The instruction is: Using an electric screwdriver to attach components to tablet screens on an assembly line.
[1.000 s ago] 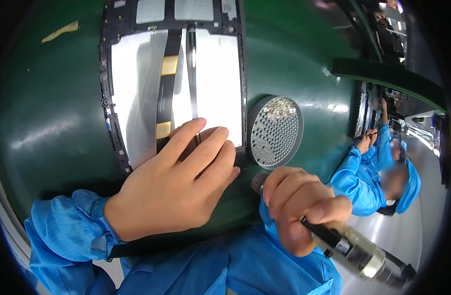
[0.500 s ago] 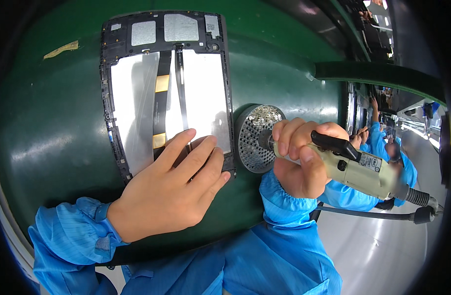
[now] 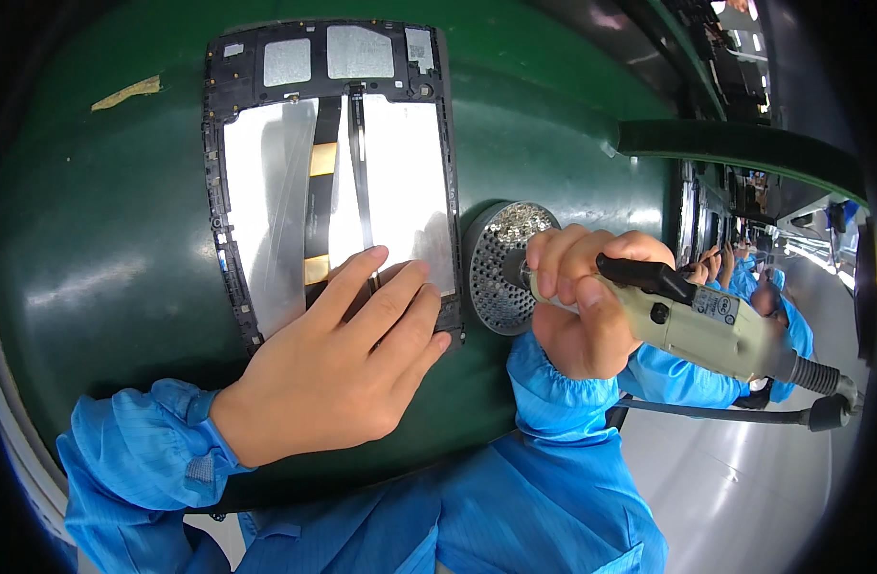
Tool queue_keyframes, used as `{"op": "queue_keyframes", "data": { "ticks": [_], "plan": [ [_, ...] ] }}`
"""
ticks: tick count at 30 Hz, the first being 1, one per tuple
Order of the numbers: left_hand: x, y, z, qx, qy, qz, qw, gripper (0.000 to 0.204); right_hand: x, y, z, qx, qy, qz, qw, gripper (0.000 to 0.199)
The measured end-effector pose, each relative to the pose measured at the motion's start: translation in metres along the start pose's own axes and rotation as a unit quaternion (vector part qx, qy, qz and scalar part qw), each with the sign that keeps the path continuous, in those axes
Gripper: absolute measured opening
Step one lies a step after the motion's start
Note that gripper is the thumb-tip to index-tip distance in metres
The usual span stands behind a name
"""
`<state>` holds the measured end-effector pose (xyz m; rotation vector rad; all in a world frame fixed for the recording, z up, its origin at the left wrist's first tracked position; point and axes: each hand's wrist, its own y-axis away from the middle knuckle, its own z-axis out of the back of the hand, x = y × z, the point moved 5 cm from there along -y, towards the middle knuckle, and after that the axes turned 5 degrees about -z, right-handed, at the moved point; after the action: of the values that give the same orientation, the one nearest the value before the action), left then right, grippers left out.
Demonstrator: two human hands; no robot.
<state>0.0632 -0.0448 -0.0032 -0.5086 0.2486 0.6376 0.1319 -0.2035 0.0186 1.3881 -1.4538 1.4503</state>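
A tablet frame (image 3: 333,69) with a black border and shiny silver panels lies on the green mat, a dark ribbon cable (image 3: 319,201) with gold patches running down its middle. My left hand (image 3: 333,368) rests on its lower part, fingers stretched out and slightly spread. In my right hand (image 3: 596,306) is a pale green electric screwdriver (image 3: 721,330) with a black lever, my fingers wrapped round its front end. The tip is over a round metal dish (image 3: 505,230) with a perforated top, just right of the tablet frame; the bit itself is hidden.
The green mat (image 3: 122,220) covers the bench, with a scrap of yellowish tape (image 3: 127,93) at the far left. A dark green rail (image 3: 744,143) crosses at the right. A cable (image 3: 716,412) runs beside the screwdriver. Co-workers in blue sleeves (image 3: 792,325) are farther right.
The tablet frame appears slightly farther right in the picture, with my left hand still on it. The screwdriver stays over the dish, hardly moved.
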Motion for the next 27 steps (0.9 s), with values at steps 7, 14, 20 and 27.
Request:
{"op": "queue_keyframes", "data": {
  "ticks": [7, 14, 20, 27],
  "plan": [
    [0.004, 0.019, 0.008, -0.033, 0.047, -0.027, 0.998, 0.018, 0.023, 0.005, -0.002, 0.002, 0.011, 0.047, 0.999, 0.037],
    [0.009, 0.017, 0.011, -0.059, 0.069, -0.024, 0.996, 0.019, 0.038, 0.031, -0.050, 0.115, 0.060, 0.037, 0.991, 0.031],
    [0.012, 0.020, 0.009, -0.083, 0.073, -0.011, 0.994, 0.016, 0.032, 0.034, -0.065, 0.142, 0.070, 0.025, 0.987, 0.034],
    [0.013, 0.020, 0.010, -0.087, 0.086, -0.008, 0.992, 0.015, 0.026, 0.035, -0.066, 0.147, 0.065, 0.015, 0.987, 0.033]
  ]
}}
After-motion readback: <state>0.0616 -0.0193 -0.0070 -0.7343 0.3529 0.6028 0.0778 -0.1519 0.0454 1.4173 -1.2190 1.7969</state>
